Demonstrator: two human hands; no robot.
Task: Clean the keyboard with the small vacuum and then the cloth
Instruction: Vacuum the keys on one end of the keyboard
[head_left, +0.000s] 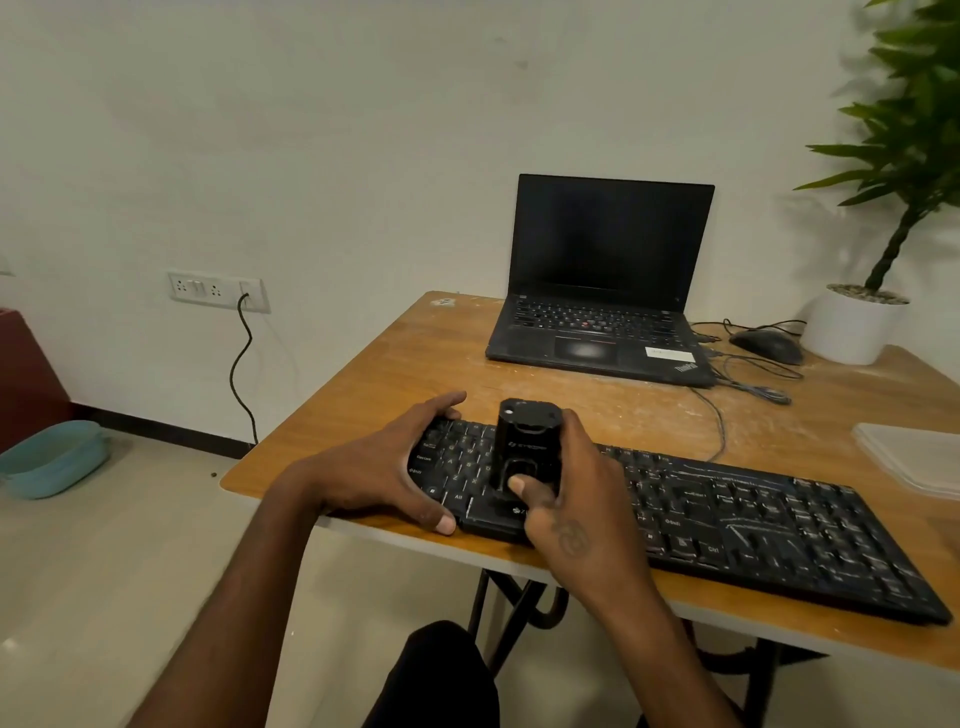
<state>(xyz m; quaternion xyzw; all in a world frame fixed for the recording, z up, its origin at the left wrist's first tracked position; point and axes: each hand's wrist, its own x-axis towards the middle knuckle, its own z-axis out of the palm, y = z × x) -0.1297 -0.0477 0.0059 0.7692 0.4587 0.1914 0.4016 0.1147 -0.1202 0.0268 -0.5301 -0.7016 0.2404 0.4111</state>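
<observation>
Wooden table (415, 353), black keyboard (753, 514), right hand (576, 499) gripping black vacuum (524, 441)

Appeared to be a small office or home study. Indicated by an open laptop (602, 291) and wired mouse (766, 347) on a wooden desk (395, 364), a wall socket strip (218, 291), and a potted plant (883, 218).

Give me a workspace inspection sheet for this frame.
Surface: wooden table, dusty, scuffed.
Job's things: keyboard at front edge; small vacuum upright on its left keys; cloth not seen.
Clutter: open laptop, mouse, translucent lid.
Grippers: left hand grips keyboard's left end; right hand holds vacuum.
Cables: cords beside laptop; wall cable.
Surroundings: potted plant, blue tub.
</observation>
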